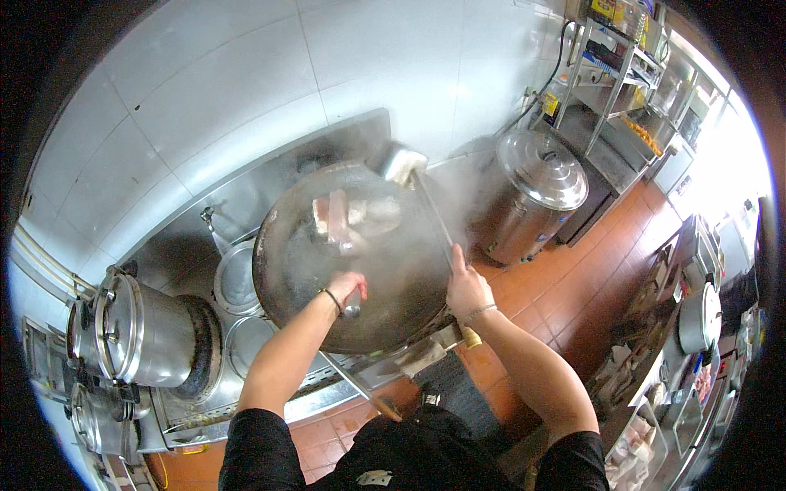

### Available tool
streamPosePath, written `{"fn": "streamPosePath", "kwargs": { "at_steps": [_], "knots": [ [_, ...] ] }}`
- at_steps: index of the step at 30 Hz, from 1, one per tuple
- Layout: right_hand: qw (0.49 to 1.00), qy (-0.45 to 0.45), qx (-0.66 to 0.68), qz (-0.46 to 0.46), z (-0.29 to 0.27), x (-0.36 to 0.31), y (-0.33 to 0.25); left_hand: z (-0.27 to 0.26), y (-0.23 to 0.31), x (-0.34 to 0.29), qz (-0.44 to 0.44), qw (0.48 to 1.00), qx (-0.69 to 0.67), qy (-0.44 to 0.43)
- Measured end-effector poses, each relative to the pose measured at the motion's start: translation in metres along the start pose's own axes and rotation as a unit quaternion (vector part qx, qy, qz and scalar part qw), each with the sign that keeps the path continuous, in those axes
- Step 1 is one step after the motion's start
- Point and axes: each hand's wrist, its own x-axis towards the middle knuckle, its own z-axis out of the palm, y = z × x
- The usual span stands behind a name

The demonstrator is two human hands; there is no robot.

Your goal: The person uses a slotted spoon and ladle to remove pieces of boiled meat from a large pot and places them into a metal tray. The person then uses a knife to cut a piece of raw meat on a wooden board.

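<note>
A large dark wok (pixel 286 282) fills the middle of the stove, and steam rises from it. Pale and pinkish slabs that look like meat (pixel 337 217) lie in its far part. My right hand (pixel 469 289) is closed round the long handle of a metal dipper (pixel 403 164), whose deep head is at the wok's far right rim. Over the near side of the wok, my left hand (pixel 348 288) makes a fist round a short metal handle (pixel 352 310). Its lower end shows beneath the fist; steam and my hand hide the rest.
A tall lidded pot (pixel 155 331) stands left on the stove, near a tap (pixel 210 219) and a round metal basin (pixel 237 278). A wooden-ended rod (pixel 368 393) leans by the front edge. A large lidded steel pot (pixel 532 196) stands right; a crowded counter (pixel 655 385) is farther right.
</note>
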Motion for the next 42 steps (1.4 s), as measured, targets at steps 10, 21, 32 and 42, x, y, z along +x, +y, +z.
{"fn": "streamPosePath", "kwargs": {
  "at_steps": [10,21,32,42],
  "knots": [
    [0.975,0.03,0.219,0.012,-0.043,-0.081,0.066,0.023,0.004,-0.055,0.034,0.994,-0.063,0.079],
    [0.981,-0.142,-0.054,-0.119,-0.032,-0.018,0.075,0.023,-0.01,-0.194,0.004,0.978,-0.139,0.156],
    [0.966,-0.237,-0.055,-0.085,-0.005,-0.015,0.028,-0.021,-0.043,-0.31,0.031,0.962,-0.23,0.144],
    [0.97,-0.213,-0.117,-0.025,0.017,-0.097,-0.043,-0.142,-0.085,-0.422,0.024,0.981,-0.138,0.13]
  ]
}}
